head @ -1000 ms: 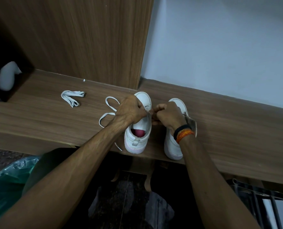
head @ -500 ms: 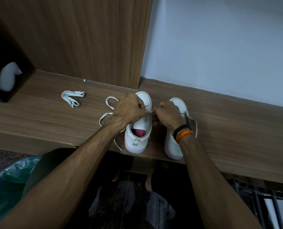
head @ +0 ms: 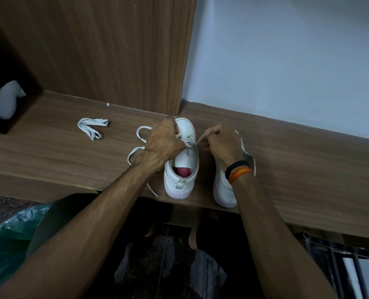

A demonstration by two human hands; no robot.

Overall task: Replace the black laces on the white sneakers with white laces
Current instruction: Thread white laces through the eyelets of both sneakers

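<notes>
Pinching a flat white lace (head: pixel 199 139) between curled fingertips, the right hand (head: pixel 221 144) holds it taut, slanting up from the eyelets of the left white leather sneaker (head: pixel 182 167). The left hand (head: pixel 163 143) grips that sneaker's front, fingers curled down over the toe side and thumb toward the eyelets. The rest of the lace loops loose on the brown wood-grain shelf (head: pixel 308 167) to the left of the hand, with one end trailing past the sneaker's heel. The second white sneaker (head: pixel 222 188) stands just beside the first, partly under the right wrist, which wears black and orange thread bands (head: pixel 238 172). A folded bundle of white lace (head: pixel 92 127) lies on the shelf, well apart to the left.
</notes>
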